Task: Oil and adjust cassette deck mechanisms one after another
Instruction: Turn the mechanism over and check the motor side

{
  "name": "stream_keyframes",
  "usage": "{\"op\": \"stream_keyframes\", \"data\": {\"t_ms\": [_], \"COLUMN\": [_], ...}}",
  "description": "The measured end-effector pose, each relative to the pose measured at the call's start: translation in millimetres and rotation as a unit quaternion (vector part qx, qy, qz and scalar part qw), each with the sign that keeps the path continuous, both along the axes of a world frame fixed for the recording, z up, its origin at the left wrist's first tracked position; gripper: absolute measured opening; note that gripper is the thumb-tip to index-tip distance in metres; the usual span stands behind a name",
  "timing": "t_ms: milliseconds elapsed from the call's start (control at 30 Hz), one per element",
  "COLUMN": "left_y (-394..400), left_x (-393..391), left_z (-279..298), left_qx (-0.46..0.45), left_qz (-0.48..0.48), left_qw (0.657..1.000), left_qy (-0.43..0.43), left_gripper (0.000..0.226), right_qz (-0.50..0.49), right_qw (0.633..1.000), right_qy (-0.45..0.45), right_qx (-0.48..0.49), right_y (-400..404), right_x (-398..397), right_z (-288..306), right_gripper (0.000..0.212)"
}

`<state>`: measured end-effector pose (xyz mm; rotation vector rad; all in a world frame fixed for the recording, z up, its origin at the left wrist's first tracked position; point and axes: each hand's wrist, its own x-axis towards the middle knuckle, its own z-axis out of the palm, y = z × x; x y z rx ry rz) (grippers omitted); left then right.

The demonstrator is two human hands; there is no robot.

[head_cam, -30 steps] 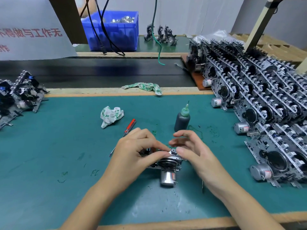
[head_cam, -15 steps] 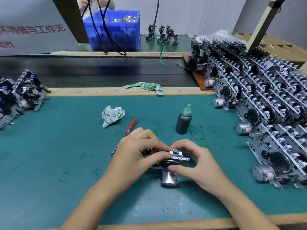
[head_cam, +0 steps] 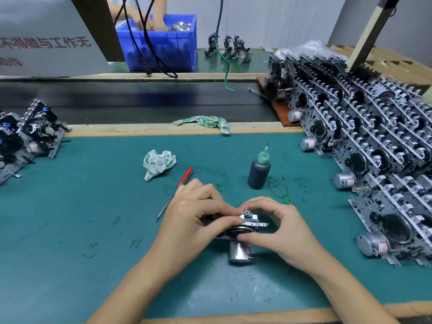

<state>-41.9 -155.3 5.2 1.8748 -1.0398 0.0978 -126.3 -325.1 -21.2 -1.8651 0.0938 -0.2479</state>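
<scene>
I hold one cassette deck mechanism (head_cam: 243, 226) on the green bench mat (head_cam: 93, 230), toward the near edge and roughly midway between the left and right edges. My left hand (head_cam: 198, 218) grips its left side, fingers curled over the top and thumb pinching the white upper bracket. My right hand (head_cam: 280, 232) grips the right side, index finger arched over the top and thumb pressed beneath the frame. Judgement: the two-sided grip steadies the unit for fingertip adjustment.

The mechanism sits between both hands; its cylindrical motor (head_cam: 239, 252) projects toward me, below the grip and uncovered.

The oil bottle (head_cam: 259, 170) stands upright just beyond the hands, and the red screwdriver (head_cam: 180, 188) lies beside the left hand, both within reach.

Stacked mechanisms (head_cam: 374, 148) fill the right edge; a smaller group (head_cam: 25, 136) lies at the left edge.
</scene>
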Motion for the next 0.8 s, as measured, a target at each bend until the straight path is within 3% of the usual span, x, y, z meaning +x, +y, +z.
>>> {"op": "stream_keyframes", "data": {"t_ms": [167,233,300,433,667,800], "left_y": [0.3,-0.6,-1.6,-2.1,-2.1,-1.9], "left_x": [-1.0,-0.3,0.0,-1.2,-0.3,-0.5], "left_z": [0.5,0.8,0.9,1.2,1.0,1.3], "left_qx": [0.005,0.007,0.009,0.0,0.007,0.008], "left_qz": [0.003,0.001,-0.001,0.0,-0.001,0.001], "left_qw": [1.0,1.0,1.0,1.0,1.0,1.0], "left_qy": [0.009,0.018,0.019,0.017,0.026,0.024], "left_gripper": [0.017,0.014,0.012,0.008,0.009,0.008], "right_qz": [-0.012,-0.027,-0.074,-0.12,-0.102,-0.094], "right_qw": [0.998,0.991,0.965,0.894,0.895,0.959], "right_qy": [-0.011,-0.003,-0.031,-0.106,-0.092,-0.018], "right_qx": [-0.06,-0.132,-0.248,-0.418,-0.424,-0.268], "right_y": [8.6,6.1,0.2,-3.3,-8.5,-3.5], "right_x": [-9.3,-13.9,-17.9,-23.7,-22.4,-16.0], "right_z": [1.4,0.2,-1.2,-11.6,-12.5,-4.3], "right_gripper": [0.031,0.039,0.045,0.034,0.03,0.04]}}
